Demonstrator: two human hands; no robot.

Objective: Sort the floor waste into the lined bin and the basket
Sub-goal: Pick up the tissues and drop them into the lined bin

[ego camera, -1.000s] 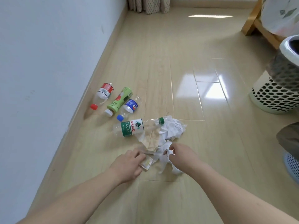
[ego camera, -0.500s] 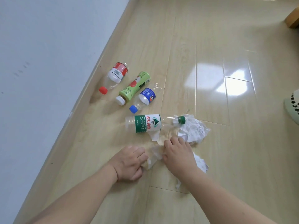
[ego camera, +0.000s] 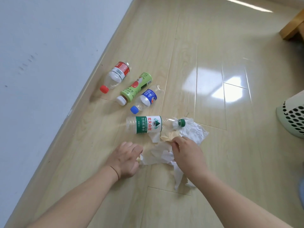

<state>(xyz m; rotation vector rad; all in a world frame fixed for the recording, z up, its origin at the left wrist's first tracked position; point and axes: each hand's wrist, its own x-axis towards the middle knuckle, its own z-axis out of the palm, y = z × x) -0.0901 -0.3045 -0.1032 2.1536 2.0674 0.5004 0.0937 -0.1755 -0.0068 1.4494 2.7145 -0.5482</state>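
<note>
Crumpled white and tan paper scraps (ego camera: 162, 155) lie on the wood floor before me. My left hand (ego camera: 125, 159) grips a small wad at the pile's left edge. My right hand (ego camera: 187, 152) pinches a tan scrap (ego camera: 169, 136) at the top of the pile. More white paper (ego camera: 192, 130) lies just beyond. A clear bottle with a green label and green cap (ego camera: 148, 125) lies sideways against the pile. Farther left lie a blue-cap bottle (ego camera: 145, 100), a green bottle with white cap (ego camera: 135, 89) and a red-cap bottle (ego camera: 115, 77).
The perforated pale basket (ego camera: 291, 117) shows at the right edge, partly cut off. A white wall and its skirting (ego camera: 92, 83) run along the left. A wooden furniture leg (ego camera: 292, 28) stands at the top right.
The view swung left and down, so the lined bin left the frame. My right hand moved up to the tan scrap; my left hand stays at the pile's left edge.
</note>
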